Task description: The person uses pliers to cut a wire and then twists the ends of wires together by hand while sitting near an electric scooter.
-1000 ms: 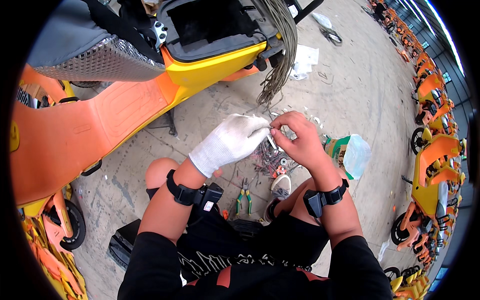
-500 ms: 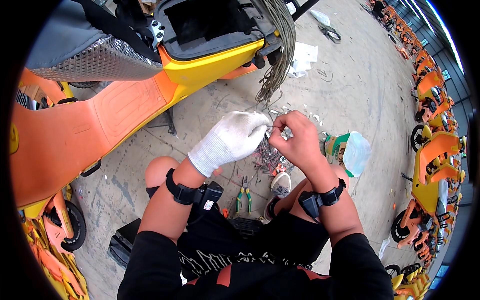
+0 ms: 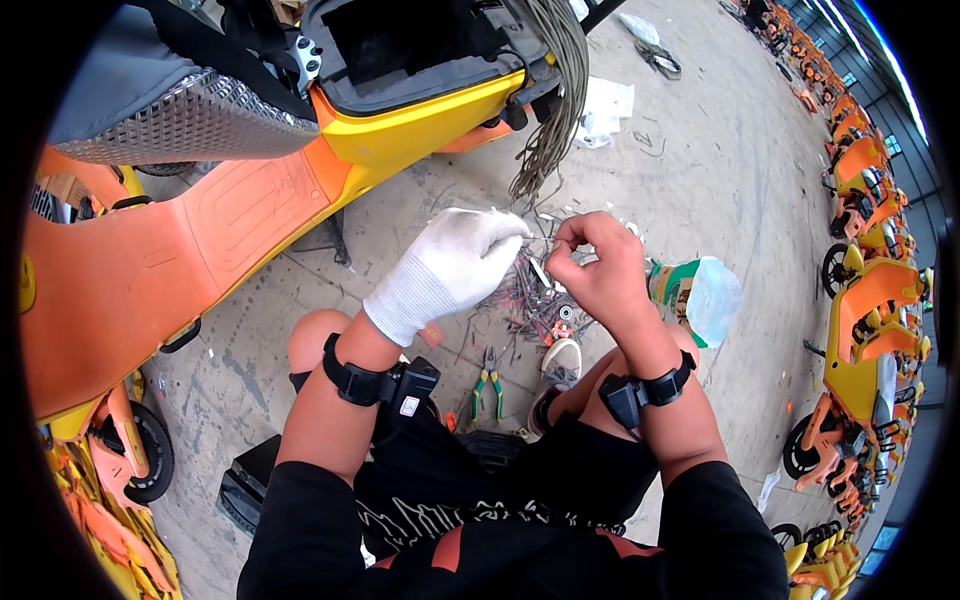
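My left hand point(image 3: 452, 268), in a white knit glove, pinches one end of a thin wire point(image 3: 541, 238). The bare fingers of my right hand point(image 3: 602, 268) are closed on its other end, so a short length spans the small gap between the hands. Beneath them on the floor lies a scatter of cut wire pieces and scraps point(image 3: 522, 305). A pair of pliers point(image 3: 487, 385) with green and yellow handles rests on the concrete between my legs. Just beyond my hands hangs a bundle of long grey-green cords point(image 3: 555, 120).
An orange and yellow scooter point(image 3: 240, 215) fills the left side, its dark compartment point(image 3: 420, 50) gaping at the top. A green and clear plastic bag point(image 3: 700, 300) stands by my right knee. White plastic sheeting point(image 3: 605, 110) lies farther off. Rows of similar scooters point(image 3: 860, 340) line the right.
My left hand has shifted slightly left, and the gap between the hands has widened, showing more of the wire. My right hand stays nearly in place, a little higher.
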`<action>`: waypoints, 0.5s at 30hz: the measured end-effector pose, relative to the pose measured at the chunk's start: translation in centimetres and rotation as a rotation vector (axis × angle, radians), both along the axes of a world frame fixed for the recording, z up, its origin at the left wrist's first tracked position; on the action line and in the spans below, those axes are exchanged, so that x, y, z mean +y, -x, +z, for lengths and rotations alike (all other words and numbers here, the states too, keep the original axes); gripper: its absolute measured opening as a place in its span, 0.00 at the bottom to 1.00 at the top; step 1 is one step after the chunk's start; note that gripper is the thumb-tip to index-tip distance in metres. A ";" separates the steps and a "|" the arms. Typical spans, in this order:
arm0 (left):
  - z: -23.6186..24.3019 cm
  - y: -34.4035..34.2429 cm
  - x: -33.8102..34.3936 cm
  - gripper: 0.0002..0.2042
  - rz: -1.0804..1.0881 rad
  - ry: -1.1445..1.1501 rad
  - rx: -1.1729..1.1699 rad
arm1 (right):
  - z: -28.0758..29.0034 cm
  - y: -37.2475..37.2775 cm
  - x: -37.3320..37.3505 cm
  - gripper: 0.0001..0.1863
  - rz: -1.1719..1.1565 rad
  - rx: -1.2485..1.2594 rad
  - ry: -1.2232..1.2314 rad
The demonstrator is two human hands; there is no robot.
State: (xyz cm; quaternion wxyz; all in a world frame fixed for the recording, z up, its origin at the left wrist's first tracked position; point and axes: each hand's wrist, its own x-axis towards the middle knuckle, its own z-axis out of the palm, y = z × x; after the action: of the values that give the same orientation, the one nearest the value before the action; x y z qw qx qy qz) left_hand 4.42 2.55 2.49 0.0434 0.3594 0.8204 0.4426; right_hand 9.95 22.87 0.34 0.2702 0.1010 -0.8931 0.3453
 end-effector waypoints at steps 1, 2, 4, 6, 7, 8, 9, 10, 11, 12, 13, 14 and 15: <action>0.0 0.0 -0.1 0.11 0.005 -0.003 -0.001 | 0.0 0.0 0.1 0.06 -0.011 -0.010 0.011; 0.0 0.1 -0.3 0.11 0.010 -0.005 -0.001 | 0.1 -0.1 0.1 0.06 -0.023 -0.018 0.023; 0.1 0.4 -0.7 0.11 0.017 0.001 -0.029 | 0.2 0.0 0.5 0.06 -0.032 -0.024 0.034; 0.2 0.6 -1.1 0.11 0.030 0.001 -0.029 | 0.3 0.0 1.0 0.06 -0.042 -0.023 0.023; 0.3 0.6 -1.2 0.11 0.042 0.000 -0.015 | 0.3 0.0 1.3 0.06 -0.045 -0.020 0.009; 0.4 0.6 -1.4 0.11 0.054 0.000 -0.001 | 0.2 0.0 1.6 0.06 -0.048 -0.018 -0.005; 0.6 0.7 -1.6 0.11 0.061 0.017 -0.013 | 0.2 -0.1 1.7 0.06 -0.054 -0.026 0.002; 1.0 0.7 -1.8 0.11 0.068 0.033 -0.024 | 0.2 -0.2 1.9 0.06 -0.060 -0.035 0.009; 1.3 0.7 -2.0 0.11 0.075 0.048 -0.036 | 0.2 -0.2 2.1 0.06 -0.066 -0.044 0.014; 1.4 0.8 -2.2 0.11 0.078 0.049 -0.036 | 0.1 -0.2 2.3 0.06 -0.068 -0.035 0.005; 1.5 0.8 -2.3 0.11 0.082 0.050 -0.036 | -0.1 -0.2 2.4 0.06 -0.070 -0.025 -0.004; 1.6 0.9 -2.5 0.11 0.085 0.050 -0.037 | -0.2 -0.2 2.7 0.06 -0.074 -0.017 -0.014; 1.7 0.9 -2.6 0.11 0.094 0.058 -0.053 | -0.2 -0.3 2.9 0.05 -0.081 -0.039 -0.008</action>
State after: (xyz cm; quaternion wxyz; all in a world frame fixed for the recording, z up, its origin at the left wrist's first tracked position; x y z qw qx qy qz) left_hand 3.50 -0.03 4.19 0.0548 0.3070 0.8474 0.4297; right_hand 10.28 25.73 0.17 0.2659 0.0592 -0.9030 0.3323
